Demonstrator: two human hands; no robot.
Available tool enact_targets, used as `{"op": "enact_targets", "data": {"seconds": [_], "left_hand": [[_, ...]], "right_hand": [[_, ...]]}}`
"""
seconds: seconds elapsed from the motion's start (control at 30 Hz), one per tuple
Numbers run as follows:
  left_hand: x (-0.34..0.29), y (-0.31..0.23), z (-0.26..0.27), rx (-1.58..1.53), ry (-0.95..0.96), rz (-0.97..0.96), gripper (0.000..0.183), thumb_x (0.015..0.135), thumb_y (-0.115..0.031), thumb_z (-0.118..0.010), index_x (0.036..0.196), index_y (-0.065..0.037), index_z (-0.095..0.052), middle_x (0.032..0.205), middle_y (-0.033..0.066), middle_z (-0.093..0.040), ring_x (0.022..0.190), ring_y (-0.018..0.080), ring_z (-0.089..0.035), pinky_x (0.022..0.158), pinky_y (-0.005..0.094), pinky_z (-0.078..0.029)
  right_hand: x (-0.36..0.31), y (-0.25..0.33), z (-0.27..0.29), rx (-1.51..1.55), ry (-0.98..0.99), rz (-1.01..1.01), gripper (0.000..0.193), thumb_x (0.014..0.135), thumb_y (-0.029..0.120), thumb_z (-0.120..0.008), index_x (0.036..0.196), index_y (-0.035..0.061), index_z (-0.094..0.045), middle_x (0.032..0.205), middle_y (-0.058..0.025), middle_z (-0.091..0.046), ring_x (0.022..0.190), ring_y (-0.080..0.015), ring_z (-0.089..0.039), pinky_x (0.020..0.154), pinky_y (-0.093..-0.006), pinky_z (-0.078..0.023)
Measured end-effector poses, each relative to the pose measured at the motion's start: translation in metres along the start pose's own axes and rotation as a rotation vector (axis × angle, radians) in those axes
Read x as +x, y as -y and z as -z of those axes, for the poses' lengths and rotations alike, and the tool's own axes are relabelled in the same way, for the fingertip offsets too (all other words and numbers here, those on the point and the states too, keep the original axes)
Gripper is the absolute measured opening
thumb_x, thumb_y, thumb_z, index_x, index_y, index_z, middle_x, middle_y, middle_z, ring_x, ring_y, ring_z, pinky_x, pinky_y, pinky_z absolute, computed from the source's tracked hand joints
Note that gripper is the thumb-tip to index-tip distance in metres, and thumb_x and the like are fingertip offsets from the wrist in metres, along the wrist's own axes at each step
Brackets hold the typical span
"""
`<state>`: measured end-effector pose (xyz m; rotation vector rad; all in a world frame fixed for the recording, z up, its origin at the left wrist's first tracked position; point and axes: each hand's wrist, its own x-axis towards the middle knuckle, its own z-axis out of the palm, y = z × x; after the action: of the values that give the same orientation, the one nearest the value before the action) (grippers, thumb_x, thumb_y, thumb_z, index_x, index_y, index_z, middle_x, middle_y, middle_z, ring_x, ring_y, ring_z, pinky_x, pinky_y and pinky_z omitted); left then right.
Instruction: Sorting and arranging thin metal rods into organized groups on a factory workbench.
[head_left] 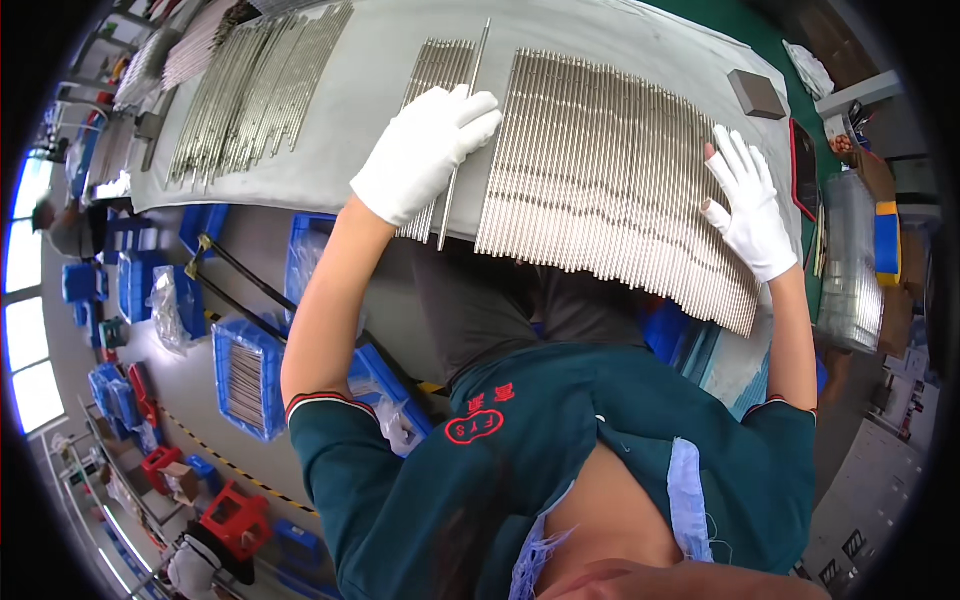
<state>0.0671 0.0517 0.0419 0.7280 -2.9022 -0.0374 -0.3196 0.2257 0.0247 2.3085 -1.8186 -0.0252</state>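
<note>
My left hand (425, 152), in a white glove, has its fingers curled over a single thin metal rod (482, 58). That rod stands apart from the others and reaches farther across the table. Partly beneath the same hand lies a small group of rods (440, 65), its middle hidden by the glove. A wide row of silvery rods (610, 160) with dark bands is laid side by side between my hands. My right hand (745, 205) is at the right end of this row, gloved, with fingers stretched out; two of its fingertips are bare.
More metal rods (260, 90) lie in loose bunches at the far left of the pale-covered table (375, 50). A grey block (757, 95) and a red-edged dark device (803, 168) are at the right. Blue crates (248, 378) stand on the floor at left.
</note>
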Motion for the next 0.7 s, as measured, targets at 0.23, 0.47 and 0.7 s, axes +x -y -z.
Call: {"op": "enact_targets", "data": {"seconds": [0.23,0.47,0.7], "left_hand": [[-0.004,0.020,-0.027,0.031,-0.173,-0.185,0.038,0.084,-0.001,-0.060,0.121,-0.008,-0.064,0.128,0.0067,-0.066,0.111,0.0277,-0.064,0.097,0.0369,-0.051],[-0.017,0.064,-0.033,-0.027,-0.477,0.052,0.026,0.096,-0.026,-0.064,0.119,-0.015,-0.071,0.125,0.0055,-0.067,0.105,0.0300,-0.064,0.093,0.0388,-0.053],[-0.016,0.083,-0.051,0.267,-0.261,-0.089,0.046,0.101,-0.036,-0.052,0.135,-0.007,-0.059,0.141,0.0129,-0.057,0.122,0.0298,-0.053,0.098,0.0393,-0.044]], "right_hand": [[-0.018,0.010,-0.023,0.069,0.010,-0.074,0.061,0.093,0.028,-0.062,0.148,0.0059,-0.047,0.162,-0.0159,-0.035,0.148,-0.0376,-0.032,0.123,-0.0502,-0.022],[-0.020,0.009,-0.023,0.059,-0.002,-0.068,0.062,0.093,0.028,-0.061,0.150,0.0070,-0.046,0.162,-0.0152,-0.035,0.149,-0.0362,-0.032,0.124,-0.0499,-0.021],[-0.021,0.007,-0.024,0.125,-0.023,-0.075,0.065,0.088,0.018,-0.065,0.150,0.0094,-0.048,0.160,-0.0158,-0.038,0.146,-0.0376,-0.037,0.123,-0.0502,-0.023]]}}
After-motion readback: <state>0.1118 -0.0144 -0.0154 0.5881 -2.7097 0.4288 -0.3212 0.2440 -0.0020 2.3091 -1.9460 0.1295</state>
